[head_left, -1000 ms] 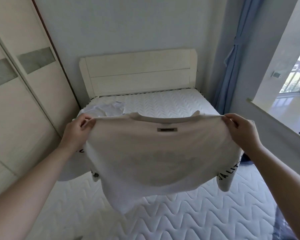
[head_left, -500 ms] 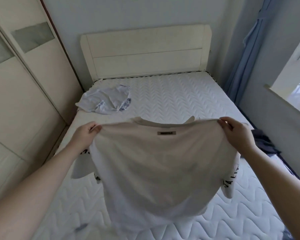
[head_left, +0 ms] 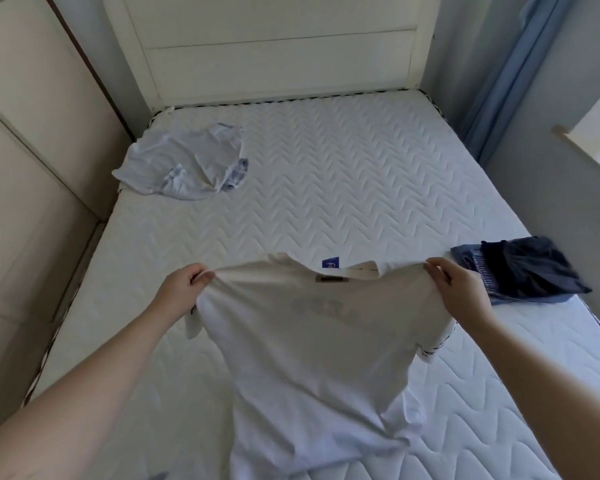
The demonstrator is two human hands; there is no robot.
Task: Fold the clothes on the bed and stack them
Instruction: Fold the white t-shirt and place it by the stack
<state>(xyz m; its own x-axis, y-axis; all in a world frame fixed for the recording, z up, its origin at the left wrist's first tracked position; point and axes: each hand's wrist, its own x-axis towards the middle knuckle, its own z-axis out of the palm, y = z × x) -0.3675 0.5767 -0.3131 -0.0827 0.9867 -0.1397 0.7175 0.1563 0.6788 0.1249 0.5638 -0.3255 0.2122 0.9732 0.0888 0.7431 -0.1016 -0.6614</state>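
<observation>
A white T-shirt (head_left: 312, 348) with a small dark neck label is stretched between my hands over the near part of the quilted white mattress (head_left: 343, 174). My left hand (head_left: 184, 289) pinches its left shoulder. My right hand (head_left: 458, 292) pinches its right shoulder. The shirt's lower part drapes onto the mattress near me. A crumpled pale blue-white garment (head_left: 184, 164) lies at the far left of the bed. Dark navy and blue clothes (head_left: 523, 271) lie at the right edge, just beyond my right hand.
A cream headboard (head_left: 278, 46) stands at the far end. A wardrobe (head_left: 32, 133) runs along the left side. A blue curtain (head_left: 506, 74) and a window ledge (head_left: 586, 154) are on the right. A small blue tag (head_left: 330, 263) lies on the mattress beyond the collar.
Both hands have lowered the T-shirt toward the mattress, and its hem now rests on the bed. The view has tilted down, showing more mattress and the dark clothes at right.
</observation>
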